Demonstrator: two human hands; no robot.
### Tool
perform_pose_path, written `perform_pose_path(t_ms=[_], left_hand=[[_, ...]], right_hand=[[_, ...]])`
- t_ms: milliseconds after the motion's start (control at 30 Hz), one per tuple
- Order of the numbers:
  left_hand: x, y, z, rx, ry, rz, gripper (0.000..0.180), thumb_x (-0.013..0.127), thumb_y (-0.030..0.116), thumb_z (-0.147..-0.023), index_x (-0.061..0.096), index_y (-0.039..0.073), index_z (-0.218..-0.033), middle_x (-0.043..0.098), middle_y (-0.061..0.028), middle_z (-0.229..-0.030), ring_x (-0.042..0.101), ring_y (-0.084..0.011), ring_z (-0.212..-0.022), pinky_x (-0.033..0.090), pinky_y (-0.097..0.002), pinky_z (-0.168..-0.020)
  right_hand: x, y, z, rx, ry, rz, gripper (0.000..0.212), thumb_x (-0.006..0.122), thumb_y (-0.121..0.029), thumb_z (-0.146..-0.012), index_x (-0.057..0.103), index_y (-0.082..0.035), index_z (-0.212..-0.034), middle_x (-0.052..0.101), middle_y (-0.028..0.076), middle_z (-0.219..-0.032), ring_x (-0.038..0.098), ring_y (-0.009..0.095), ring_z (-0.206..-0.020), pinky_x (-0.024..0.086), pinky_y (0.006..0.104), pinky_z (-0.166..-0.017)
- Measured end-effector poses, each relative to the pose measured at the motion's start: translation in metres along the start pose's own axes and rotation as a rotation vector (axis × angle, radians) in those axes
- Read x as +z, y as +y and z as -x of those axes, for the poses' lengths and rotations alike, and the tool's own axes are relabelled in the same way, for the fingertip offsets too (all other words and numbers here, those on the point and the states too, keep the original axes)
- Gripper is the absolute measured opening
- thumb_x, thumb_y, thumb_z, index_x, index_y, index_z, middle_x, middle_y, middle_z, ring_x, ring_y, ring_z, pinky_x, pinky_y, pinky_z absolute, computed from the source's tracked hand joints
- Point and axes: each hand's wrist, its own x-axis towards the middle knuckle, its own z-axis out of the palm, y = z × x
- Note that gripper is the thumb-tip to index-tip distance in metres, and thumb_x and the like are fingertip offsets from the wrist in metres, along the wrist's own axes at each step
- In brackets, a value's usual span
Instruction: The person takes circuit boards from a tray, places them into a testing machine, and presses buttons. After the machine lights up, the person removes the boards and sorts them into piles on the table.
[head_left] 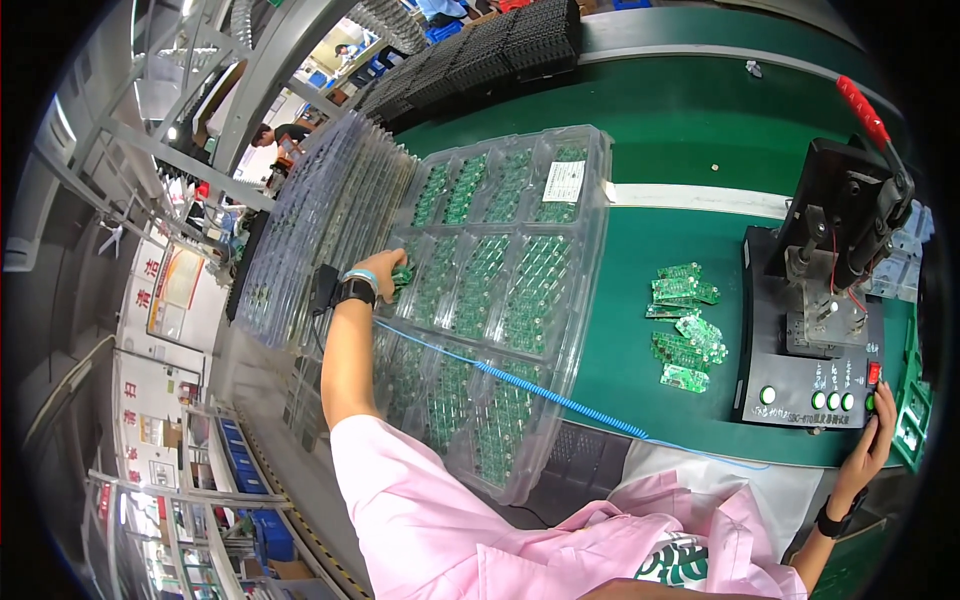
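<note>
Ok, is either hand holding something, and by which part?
Left hand: at least one green circuit board, held part unclear. Right hand: nothing visible.

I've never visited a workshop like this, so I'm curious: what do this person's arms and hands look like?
Both hands are gloveless, and the pink sleeves leave the forearms bare. By the left hand, the wrist wears a pale blue band and a black strap; a blue coiled cord trails from near it. By the right hand is a black wristband.
</note>
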Motion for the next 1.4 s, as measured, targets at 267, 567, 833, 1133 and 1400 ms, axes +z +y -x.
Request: perform_pose_path(t_ms=[267,567,833,1133,1400], left_hand=[[0.011,-0.009,0.013,-0.003,-0.072,0.078,0.068,0.089,0.015,-0.052,0.06,0.007,-0.113,0.066,-0.016,-0.111,0.062,-0.0359,-0.107,0.049,-0.0465,-0.089],[0.031,-0.001,0.043,-0.019,0.123,0.016,0.063,0.085,0.013,-0.064,0.054,0.004,-0.118,0.064,-0.0174,-0.117,0.06,-0.0392,-0.11,0.049,-0.049,-0.091],[0.054,0.027,0.065,-0.199,0.417,0.03,0.042,0.064,0.001,-0.081,0.047,0.002,-0.12,0.06,-0.0245,-0.113,0.057,-0.0453,-0.104,0.048,-0.0492,-0.089],[-0.018,0.101,0.127,0.09,0.908,0.247,0.03,0.052,-0.007,-0.084,0.046,-0.001,-0.113,0.057,-0.0251,-0.11,0.054,-0.0454,-0.104,0.045,-0.0472,-0.087],[-0.035,0.335,0.199,0.651,0.45,0.047,0.036,0.057,-0.004,-0.076,0.049,-0.001,-0.11,0.057,-0.0191,-0.101,0.055,-0.0395,-0.096,0.047,-0.0444,-0.084]], right_hand=[[0.001,0.0,-0.001,0.002,0.002,-0.012,0.03,0.037,0.001,-0.099,0.055,0.005,-0.123,0.054,0.017,-0.135,0.048,0.029,-0.129,0.033,0.0381,-0.11],[0.003,-0.005,-0.003,-0.003,-0.022,-0.033,0.03,0.037,0.0,-0.099,0.055,0.005,-0.123,0.054,0.016,-0.134,0.047,0.03,-0.13,0.033,0.0378,-0.11],[0.004,-0.022,-0.01,0.007,-0.013,-0.096,0.029,0.04,0.002,-0.097,0.057,0.005,-0.121,0.057,0.016,-0.131,0.049,0.031,-0.128,0.034,0.0392,-0.109],[-0.001,-0.032,-0.015,-0.024,-0.032,-0.151,0.027,0.044,0.001,-0.095,0.06,0.005,-0.116,0.058,0.016,-0.129,0.05,0.031,-0.127,0.035,0.0397,-0.107],[-0.002,-0.044,-0.023,-0.051,-0.011,-0.236,0.025,0.047,0.002,-0.092,0.061,0.005,-0.112,0.061,0.016,-0.124,0.052,0.032,-0.124,0.037,0.0397,-0.106]])
